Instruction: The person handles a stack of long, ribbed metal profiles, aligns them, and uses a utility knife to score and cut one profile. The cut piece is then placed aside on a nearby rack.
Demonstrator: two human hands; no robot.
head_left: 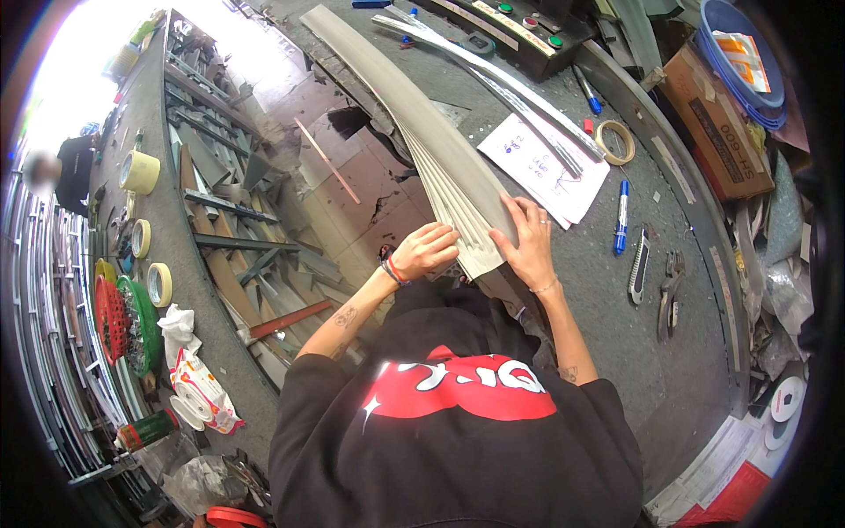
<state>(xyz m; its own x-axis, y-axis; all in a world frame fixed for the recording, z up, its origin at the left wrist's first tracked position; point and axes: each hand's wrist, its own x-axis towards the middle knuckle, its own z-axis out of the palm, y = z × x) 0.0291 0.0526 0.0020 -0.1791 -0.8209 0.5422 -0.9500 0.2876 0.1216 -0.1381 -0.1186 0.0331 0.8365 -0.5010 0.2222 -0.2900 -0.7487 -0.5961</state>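
A long beige pleated sheet [414, 114], folded into a narrow stack, runs from the far edge of the workbench to just in front of me. Its near end fans out into several thin folds on the left side. My left hand [427, 252] is closed with curled fingers on the edge of those folds; the fingertips are partly hidden. At the right edge of the near end lies my right hand [530, 246], thumb spread from the other fingers, touching the top of the sheet.
On the grey bench [590, 352] to the right lie papers [546, 172], metal strips [502, 75], a tape roll [614, 143], a blue marker [621, 216], a utility knife [640, 264] and pliers [671, 295]. Leftward, a rack [229, 216] holds profile offcuts; beyond stand tape rolls and baskets.
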